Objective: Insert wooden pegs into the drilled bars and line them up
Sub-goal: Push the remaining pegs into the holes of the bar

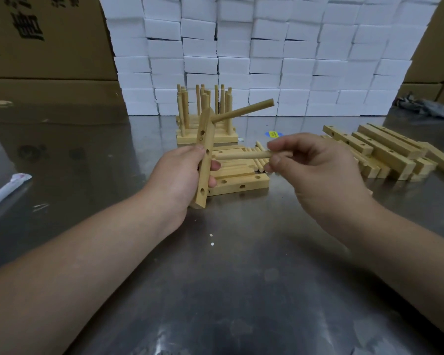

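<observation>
A drilled bar point(205, 149) is gripped near its middle by the left hand point(176, 175), fingers curled round it, and is held almost upright, leaning slightly to the right at the top. Whether its lower end touches the steel table point(241, 265) cannot be told. One peg point(244, 110) is already seated near the bar's top and juts out to the right and upward. A second peg point(241, 155) is pinched between thumb and fingertips of the right hand point(318, 170) and is held level, its free tip just beside the bar at a middle hole. Behind the hands, flat bars point(239, 184) and loose pegs point(259, 167) are laid on the table. Further back, finished bars with upright pegs point(205, 106) are lined up. A pile of undone bars point(385, 152) is seen to the right, and white foam blocks point(267, 47) are stacked behind
</observation>
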